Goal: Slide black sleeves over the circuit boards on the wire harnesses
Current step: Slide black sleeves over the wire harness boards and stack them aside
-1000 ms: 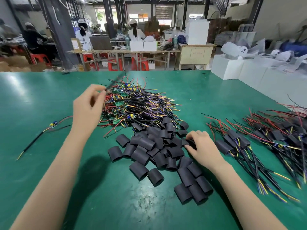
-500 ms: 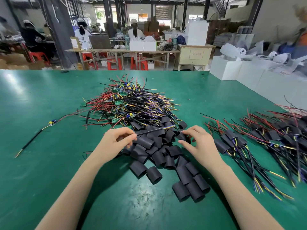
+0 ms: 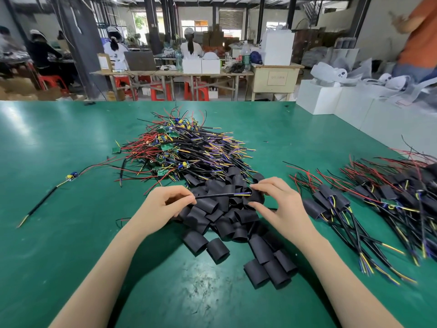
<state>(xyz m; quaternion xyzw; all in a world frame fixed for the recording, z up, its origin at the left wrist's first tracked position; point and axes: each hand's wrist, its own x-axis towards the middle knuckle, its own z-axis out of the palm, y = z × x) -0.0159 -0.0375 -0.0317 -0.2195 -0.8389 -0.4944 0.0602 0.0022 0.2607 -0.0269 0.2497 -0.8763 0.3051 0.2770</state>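
Observation:
My left hand (image 3: pixel 165 204) pinches the black cable of a wire harness (image 3: pixel 217 196), which points right with its coloured wire tips at the mouth of a black sleeve (image 3: pixel 256 197). My right hand (image 3: pixel 279 204) pinches that sleeve between thumb and forefinger. Both hands hover over a heap of loose black sleeves (image 3: pixel 227 223). Behind them lies a tangle of bare harnesses with green circuit boards (image 3: pixel 184 152).
Sleeved harnesses (image 3: pixel 369 204) lie in piles on the right of the green table (image 3: pixel 59 233). One single harness (image 3: pixel 49 195) lies apart at the left. White boxes (image 3: pixel 331 100) stand past the table's right edge. People work at benches behind.
My left hand came down from the harness pile with one harness and brought its cable end to the sleeve. My right hand lifted a sleeve from the heap.

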